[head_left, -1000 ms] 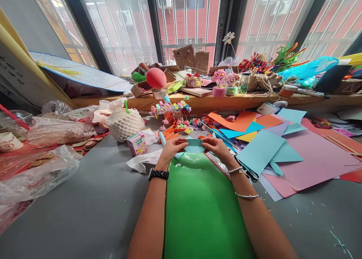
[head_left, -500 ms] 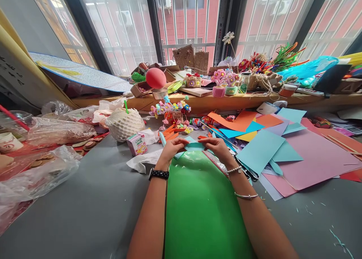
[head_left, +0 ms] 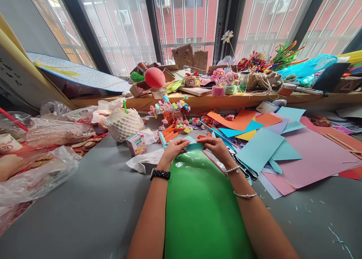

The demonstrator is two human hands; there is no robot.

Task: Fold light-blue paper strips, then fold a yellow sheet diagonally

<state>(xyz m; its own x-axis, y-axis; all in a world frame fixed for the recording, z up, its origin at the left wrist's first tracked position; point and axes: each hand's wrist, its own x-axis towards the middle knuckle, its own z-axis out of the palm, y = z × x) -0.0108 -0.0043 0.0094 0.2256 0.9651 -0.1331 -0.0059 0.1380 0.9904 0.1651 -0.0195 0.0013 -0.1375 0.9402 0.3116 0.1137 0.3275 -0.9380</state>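
A small piece of light blue paper [head_left: 194, 146] is stretched between my two hands, above the far end of a glossy green mat [head_left: 206, 210]. At its left side, my left hand [head_left: 173, 152] pinches it between thumb and fingers. My right hand [head_left: 217, 149] pinches the opposite side the same way. The paper looks folded, though its exact shape is too small to make out. Just beyond my hands lie orange paper strips [head_left: 171, 134] and several crocheted flowers [head_left: 169, 110]. Right of my right hand rests a larger light blue sheet [head_left: 260, 149].
Coloured paper, including a big pink sheet [head_left: 313, 157], covers the right side. On the left are a foam-netted coconut [head_left: 124, 125], a small carton [head_left: 136, 144] and plastic bags [head_left: 39, 172]. Another person's hand [head_left: 10, 166] is at the left edge. A cluttered windowsill [head_left: 118, 102] runs behind.
Another person's hand has come further into view at the left edge. My hands still pinch the light blue paper, with its front face tilted slightly differently.
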